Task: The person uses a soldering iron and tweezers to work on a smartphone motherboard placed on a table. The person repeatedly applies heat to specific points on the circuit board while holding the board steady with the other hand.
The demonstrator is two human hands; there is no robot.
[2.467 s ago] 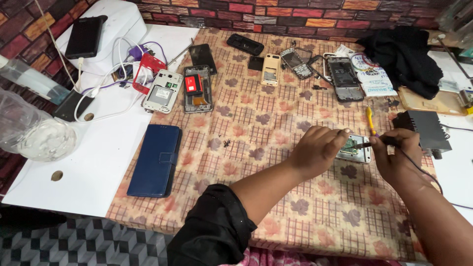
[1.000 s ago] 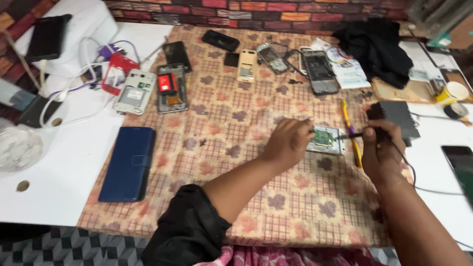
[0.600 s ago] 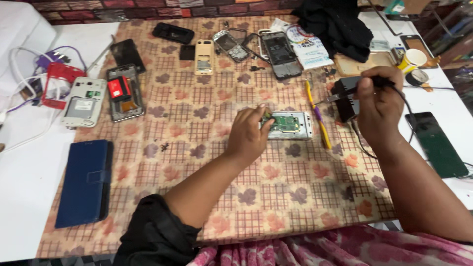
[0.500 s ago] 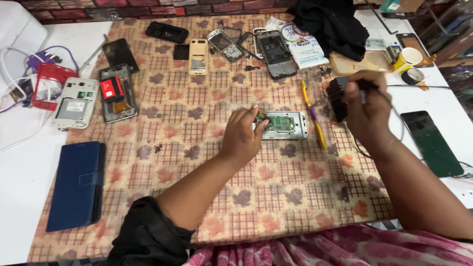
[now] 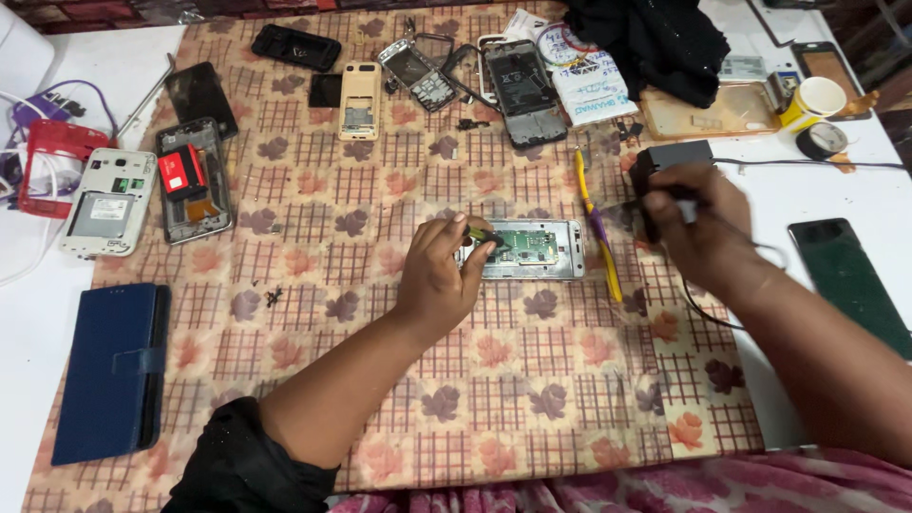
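An opened phone (image 5: pixel 532 250) with a bare green circuit board lies in the middle of the patterned cloth (image 5: pixel 399 380). My left hand (image 5: pixel 439 275) pinches a small yellow-green part at the phone's left end. My right hand (image 5: pixel 698 228) is to the right, closed around a dark tool beside a black box (image 5: pixel 670 157) with a thin cable. Between phone and right hand lies a yellow and purple tool (image 5: pixel 597 223).
Several dismantled phones and shells (image 5: pixel 518 81) lie along the far edge, with a black cloth (image 5: pixel 655 43). A blue wallet case (image 5: pixel 109 370) and white phone back (image 5: pixel 106 204) sit left. A dark phone (image 5: pixel 850 285), a tape roll (image 5: pixel 822 140) and a cup (image 5: pixel 812 98) sit right.
The view has swung right and closer. My right hand drew away from the opened phone to the black box. My left hand stayed at the phone's left end.
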